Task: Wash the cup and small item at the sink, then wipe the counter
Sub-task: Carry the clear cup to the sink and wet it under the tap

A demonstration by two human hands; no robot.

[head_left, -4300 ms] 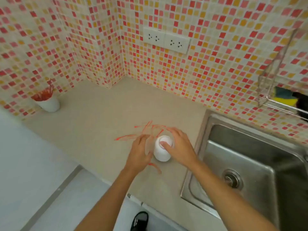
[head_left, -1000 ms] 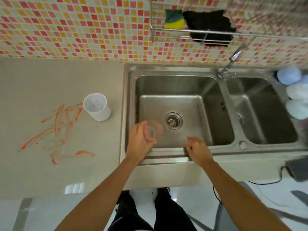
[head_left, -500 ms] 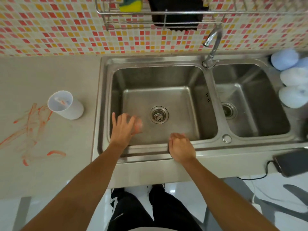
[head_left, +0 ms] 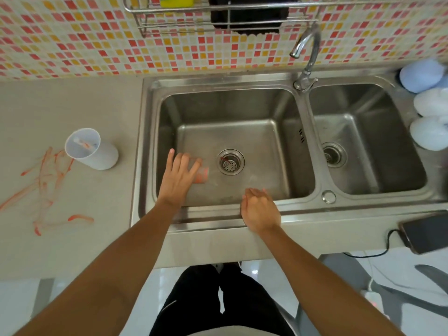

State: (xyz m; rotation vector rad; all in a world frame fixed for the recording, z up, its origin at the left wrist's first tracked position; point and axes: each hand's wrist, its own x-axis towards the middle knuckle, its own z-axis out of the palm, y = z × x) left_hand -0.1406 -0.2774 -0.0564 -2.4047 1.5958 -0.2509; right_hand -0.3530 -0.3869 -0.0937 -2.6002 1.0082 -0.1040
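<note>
Fingers of the left hand (head_left: 178,177) lie straight over a small clear item (head_left: 202,174) in the sink (head_left: 145,141), so it could roll toward the drain (head_left: 230,162). Her right hand (head_left: 260,209) hangs loosely curled, holding nothing, and the white cup (head_left: 93,149) sits near the counter's sink edge.

Place: a home kitchen, pretty clearly

Sink: double-bowl stainless sink (head_left: 317,187) set into a beige counter (head_left: 72,238), with a curved tap (head_left: 306,48) between the bowls

Wall: mosaic tiles (head_left: 72,40) in red, orange and yellow, typical splashback stuff

Rack: wire rack (head_left: 218,23) on the wall holding a yellow sponge (head_left: 177,0) and a dark cloth (head_left: 249,18)

Counter bits: white cup (head_left: 93,151), orange smears (head_left: 46,185), a phone (head_left: 426,230) on a cable

Right edge: pale blue-white rounded things (head_left: 429,110), maybe upturned bowls, too blurry to call
</note>
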